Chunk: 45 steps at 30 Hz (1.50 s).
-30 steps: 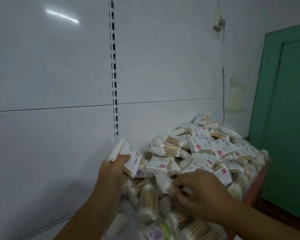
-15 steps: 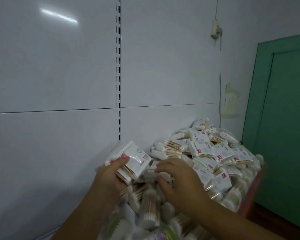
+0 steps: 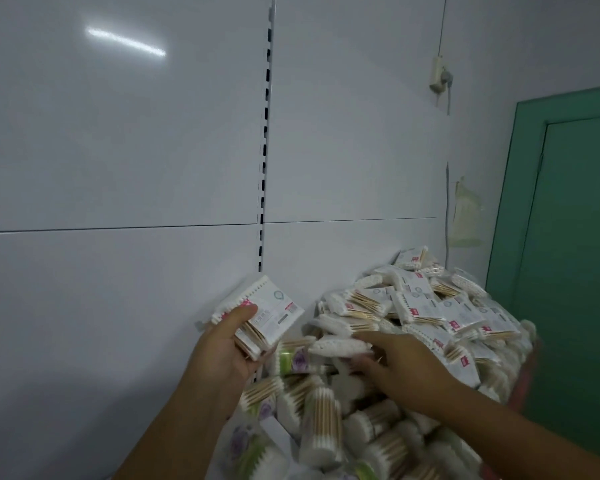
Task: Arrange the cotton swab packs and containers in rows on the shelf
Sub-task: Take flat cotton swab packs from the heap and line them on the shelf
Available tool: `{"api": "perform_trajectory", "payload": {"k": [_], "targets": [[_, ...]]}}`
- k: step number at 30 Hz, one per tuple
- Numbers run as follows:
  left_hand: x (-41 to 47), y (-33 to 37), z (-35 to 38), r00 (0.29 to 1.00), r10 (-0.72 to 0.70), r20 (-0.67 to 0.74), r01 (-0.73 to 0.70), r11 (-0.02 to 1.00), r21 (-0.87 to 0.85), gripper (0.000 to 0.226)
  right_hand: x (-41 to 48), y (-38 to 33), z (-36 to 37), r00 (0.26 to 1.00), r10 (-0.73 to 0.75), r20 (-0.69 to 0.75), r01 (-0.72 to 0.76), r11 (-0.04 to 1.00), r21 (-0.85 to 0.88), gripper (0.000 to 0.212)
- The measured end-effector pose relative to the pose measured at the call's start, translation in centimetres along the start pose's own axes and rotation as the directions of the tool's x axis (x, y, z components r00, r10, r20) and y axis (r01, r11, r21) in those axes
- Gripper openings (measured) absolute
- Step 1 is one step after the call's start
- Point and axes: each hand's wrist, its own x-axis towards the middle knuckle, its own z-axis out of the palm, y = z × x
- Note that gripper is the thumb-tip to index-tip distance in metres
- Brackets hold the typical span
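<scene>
The left hand (image 3: pixel 229 351) grips a small stack of flat cotton swab packs (image 3: pixel 267 315), thumb across the front label and fingers curled behind. It holds the stack tilted, just in front of the white back panel (image 3: pixel 118 161) and to the left of the heap. The right hand (image 3: pixel 404 367) reaches into the heap of packs (image 3: pixel 430 311). Its forefinger lies along the top of one white pack (image 3: pixel 338 346) and its thumb sits below, so it pinches that pack at the near edge of the heap. The heap rises toward the right, packs lying at all angles on one another. Nearer the camera lie round containers (image 3: pixel 321 422) on their sides, wooden sticks showing through, and some containers with green flowered labels (image 3: pixel 291 358) just under the two hands. What the heap rests on is hidden. A slotted upright (image 3: pixel 264 161) runs down the panel behind the left hand. At the right stand a green door (image 3: pixel 575 237) and, higher on the wall, a socket (image 3: pixel 439 76).
</scene>
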Motion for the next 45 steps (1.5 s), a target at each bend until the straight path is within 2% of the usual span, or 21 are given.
{"api": "perform_trajectory", "payload": {"k": [1,2,4,8,11,13,14,16,18,20,22,25,29,32,33,36,40,42,45], "targets": [[0.1,0.1,-0.1,1.000,0.010,0.002,-0.010,1.000,0.004,0.014,-0.4,-0.2,-0.6,0.999,0.042,0.028,-0.046,0.984,0.172,0.031],[0.3,0.1,-0.3,1.000,0.025,0.007,-0.025,1.000,0.010,0.013,-0.9,-0.5,-1.2,0.994,0.079,0.074,-0.102,0.917,0.385,0.025],[0.5,0.0,-0.4,0.998,0.053,0.014,-0.054,0.997,0.046,0.016,-2.3,-1.1,-1.9,0.977,0.131,0.171,-0.214,0.666,0.715,0.019],[0.3,-0.9,-0.3,0.998,0.043,0.039,-0.049,0.984,0.173,0.018,-4.8,-2.1,-2.2,0.942,0.208,0.265,-0.317,0.282,0.906,0.019],[0.0,-1.9,0.0,0.999,0.012,0.037,-0.021,0.961,0.275,0.014,-5.8,-2.8,-2.3,0.943,0.210,0.259,-0.265,-0.001,0.964,0.018],[-0.6,-2.4,0.4,0.999,-0.030,0.044,0.015,0.953,0.304,0.018,-6.2,-3.2,-2.5,0.953,0.203,0.224,-0.210,-0.092,0.973,0.018],[-1.0,-2.5,0.7,0.997,-0.057,0.051,0.038,0.948,0.315,0.024,-6.3,-3.3,-2.7,0.962,0.187,0.201,-0.190,-0.074,0.979,0.016],[-2.2,-2.8,1.5,0.988,-0.124,0.089,0.089,0.941,0.327,0.047,-6.5,-3.1,-3.4,0.979,0.120,0.167,-0.172,0.032,0.985,0.012],[-3.5,-2.4,2.0,0.982,-0.161,0.102,0.115,0.927,0.356,0.067,-5.8,-2.6,-4.6,0.986,0.074,0.147,-0.157,0.162,0.974,0.030],[-4.8,-1.3,1.7,0.986,-0.138,0.088,0.093,0.914,0.395,0.062,-4.6,-2.5,-5.5,0.990,-0.001,0.142,-0.135,0.307,0.942,0.045],[-6.7,0.3,1.2,0.993,-0.092,0.074,0.051,0.900,0.432,0.044,-3.1,-2.8,-5.9,0.987,-0.075,0.143,-0.095,0.442,0.892,0.044],[-10.7,1.7,0.0,0.996,-0.019,-0.085,0.059,0.868,0.494,0.042,-0.9,-5.1,-5.4,0.939,-0.300,0.169,0.004,0.501,0.866,0.034],[-17.2,2.7,-2.0,0.965,0.068,-0.254,0.080,0.843,0.532,0.031,-0.1,-11.4,-3.6,0.788,-0.583,0.199,0.149,0.494,0.857,0.043],[-23.4,4.2,-4.0,0.899,0.194,-0.393,0.036,0.860,0.508,0.045,-2.5,-17.4,-1.7,0.657,-0.728,0.198,0.210,0.428,0.879,0.053],[-25.7,4.7,-4.7,0.869,0.236,-0.434,0.015,0.865,0.501,0.051,-4.0,-19.4,-1.0,0.628,-0.755,0.188,0.201,0.391,0.898,0.048],[-33.1,6.6,-7.0,0.774,0.339,-0.534,-0.060,0.880,0.472,0.058,-9.1,-25.9,0.8,0.607,-0.789,0.099,0.178,0.256,0.950,0.028],[-43.6,9.3,-9.9,0.687,0.414,-0.597,-0.119,0.874,0.470,0.069,-17.1,-35.0,2.1,0.528,-0.848,0.036,0.107,0.108,0.988,0.028],[-48.6,10.9,-11.3,0.649,0.452,-0.612,-0.172,0.871,0.460,0.072,-21.5,-40.0,2.3,0.513,-0.858,0.022,0.058,0.060,0.997,0.028],[-56.0,14.0,-13.7,0.584,0.527,-0.618,-0.252,0.841,0.479,0.062,-28.2,-47.4,2.3,0.516,-0.856,0.011,0.017,0.023,1.000,0.019]]}}
